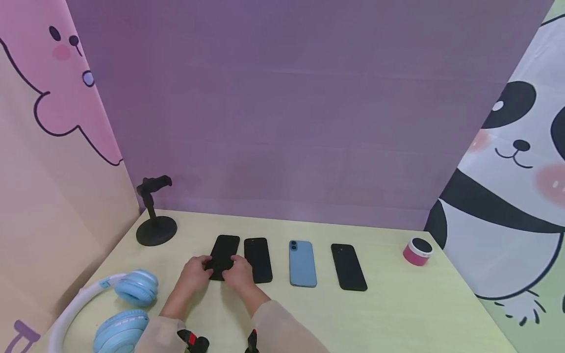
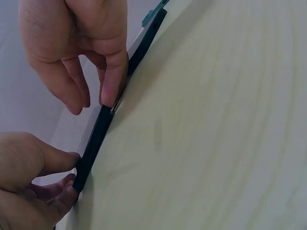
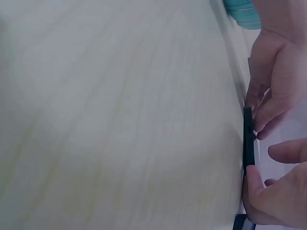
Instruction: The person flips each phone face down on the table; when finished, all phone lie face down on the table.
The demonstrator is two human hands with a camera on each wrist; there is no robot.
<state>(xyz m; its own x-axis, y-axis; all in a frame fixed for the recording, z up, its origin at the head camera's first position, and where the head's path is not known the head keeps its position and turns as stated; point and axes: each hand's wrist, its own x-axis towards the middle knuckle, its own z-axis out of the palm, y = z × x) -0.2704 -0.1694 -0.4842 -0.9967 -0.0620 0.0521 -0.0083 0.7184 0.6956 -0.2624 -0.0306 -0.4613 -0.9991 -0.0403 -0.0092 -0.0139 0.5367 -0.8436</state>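
Note:
Both hands are on a black smartphone, the leftmost in a row of phones on the table. My left hand pinches its left edge, thumb and fingers gripping the end of the phone in the left wrist view. My right hand holds its lower right corner; the right wrist view shows the thumb against the phone's edge. Close beside the right hand lies a second black smartphone. Farther right are a blue smartphone, camera side up, and another dark smartphone.
Light blue headphones lie at the front left, near the left forearm. A black stand with a round base is at the back left. A pink jar sits at the far right. A purple backdrop rises behind the table.

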